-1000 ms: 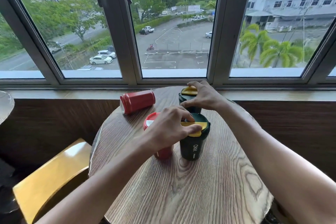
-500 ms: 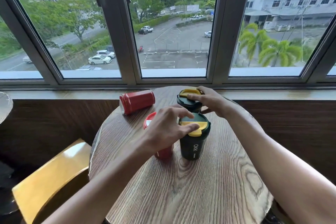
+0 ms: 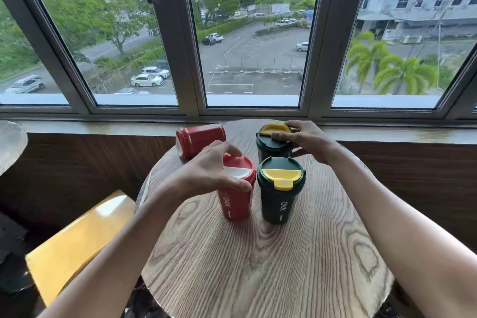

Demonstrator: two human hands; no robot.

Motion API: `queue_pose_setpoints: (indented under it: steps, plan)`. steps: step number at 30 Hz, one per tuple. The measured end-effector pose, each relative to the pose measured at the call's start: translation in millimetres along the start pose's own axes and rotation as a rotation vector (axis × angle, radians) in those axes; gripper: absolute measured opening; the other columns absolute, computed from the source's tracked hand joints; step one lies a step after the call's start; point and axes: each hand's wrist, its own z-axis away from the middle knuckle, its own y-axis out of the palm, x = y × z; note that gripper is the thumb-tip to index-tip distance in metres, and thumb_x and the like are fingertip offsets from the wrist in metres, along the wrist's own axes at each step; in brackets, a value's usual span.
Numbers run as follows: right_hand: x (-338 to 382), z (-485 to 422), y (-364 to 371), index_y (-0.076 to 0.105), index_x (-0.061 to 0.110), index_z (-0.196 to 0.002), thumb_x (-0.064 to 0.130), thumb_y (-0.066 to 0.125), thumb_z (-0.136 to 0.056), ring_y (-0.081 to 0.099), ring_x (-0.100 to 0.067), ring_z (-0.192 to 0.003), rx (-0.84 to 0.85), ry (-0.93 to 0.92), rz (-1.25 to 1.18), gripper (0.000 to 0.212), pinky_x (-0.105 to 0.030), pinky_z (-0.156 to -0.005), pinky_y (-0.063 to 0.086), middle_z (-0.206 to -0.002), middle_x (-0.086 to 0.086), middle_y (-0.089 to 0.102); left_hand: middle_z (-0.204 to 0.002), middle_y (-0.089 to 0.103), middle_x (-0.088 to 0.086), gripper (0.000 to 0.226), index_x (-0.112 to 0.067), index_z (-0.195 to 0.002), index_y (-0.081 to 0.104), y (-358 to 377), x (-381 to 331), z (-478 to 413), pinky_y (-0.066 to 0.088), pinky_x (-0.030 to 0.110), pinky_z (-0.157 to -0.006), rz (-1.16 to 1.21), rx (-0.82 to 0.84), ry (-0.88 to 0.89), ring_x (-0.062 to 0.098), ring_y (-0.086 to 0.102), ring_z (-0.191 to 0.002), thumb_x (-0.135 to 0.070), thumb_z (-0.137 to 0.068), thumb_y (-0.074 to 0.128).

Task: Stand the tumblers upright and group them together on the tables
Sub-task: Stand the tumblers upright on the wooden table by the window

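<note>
left grip (image 3: 214, 173) clamped on upright red tumbler (image 3: 236, 193) lid | right grip (image 3: 307, 141) clamped on far green tumbler (image 3: 273, 144) lid | toppled red tumbler (image 3: 200, 138) just beyond left grip: probably light, rigid, smooth; grasp mid-body

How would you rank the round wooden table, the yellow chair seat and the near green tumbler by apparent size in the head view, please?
1. Round wooden table, largest by far.
2. Yellow chair seat, partly hidden behind the left forearm.
3. Near green tumbler, smallest.
The wide-angle lens stretches things near the frame edges, so this order holds only as seen.
</note>
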Motion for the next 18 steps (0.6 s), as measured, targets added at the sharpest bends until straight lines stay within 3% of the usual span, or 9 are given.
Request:
queue_pose_setpoints:
  steps: [4,7,12,16,18]
  plan:
    - [1.1,-0.7,-0.9,0.07,0.016,-0.116,0.038,0.081,-0.075,0.067,-0.02,-0.081,0.011,-0.019,0.032,0.048,-0.036,-0.069,0.058,-0.095,-0.011,0.072,-0.123,0.05,-0.006,0.063,-0.023,-0.124,0.054,2.4,1.5,0.4,0.037,0.022,-0.093,0.011,-0.017,-0.002,0.01,0.048,-0.115,-0.038,-0.07,0.083]
    - [2.5,1.6,-3.8,0.073,0.018,-0.109,0.036,0.08,-0.077,0.068,-0.021,-0.082,0.023,-0.035,0.039,0.037,-0.041,-0.075,0.058,-0.098,-0.015,0.073,-0.124,0.05,-0.006,0.063,-0.023,-0.125,0.053,3.8,2.1,1.2,0.035,0.021,-0.09,0.019,-0.029,0.001,0.01,0.047,-0.116,-0.038,-0.071,0.082]
    - [2.1,1.9,-9.9,0.073,0.022,-0.106,0.036,0.077,-0.08,0.067,-0.017,-0.078,0.061,-0.034,0.05,0.03,-0.031,-0.069,0.055,-0.09,-0.004,0.072,-0.125,0.049,-0.008,0.063,-0.024,-0.125,0.053,4.7,4.2,1.4,0.035,0.016,-0.086,0.028,-0.041,0.01,0.009,0.046,-0.117,-0.038,-0.071,0.082]
    - [3.6,-2.4,-5.0,0.054,0.033,-0.13,0.034,0.071,-0.087,0.062,-0.021,-0.101,0.097,-0.031,0.077,0.047,-0.042,-0.085,0.053,-0.117,-0.004,0.062,-0.125,0.048,-0.008,0.063,-0.024,-0.125,0.053,5.2,4.9,0.4,0.037,0.024,-0.093,0.051,-0.035,0.008,0.011,0.046,-0.118,-0.038,-0.071,0.082]
    - [6.5,-3.9,-1.1,0.052,0.04,-0.129,0.032,0.069,-0.088,0.058,-0.025,-0.109,0.104,-0.051,0.125,0.045,-0.047,-0.089,0.054,-0.127,-0.005,0.052,-0.125,0.048,-0.008,0.063,-0.024,-0.125,0.052,5.3,5.3,-0.1,0.037,0.024,-0.093,0.051,-0.036,0.009,0.01,0.046,-0.117,-0.038,-0.071,0.082]
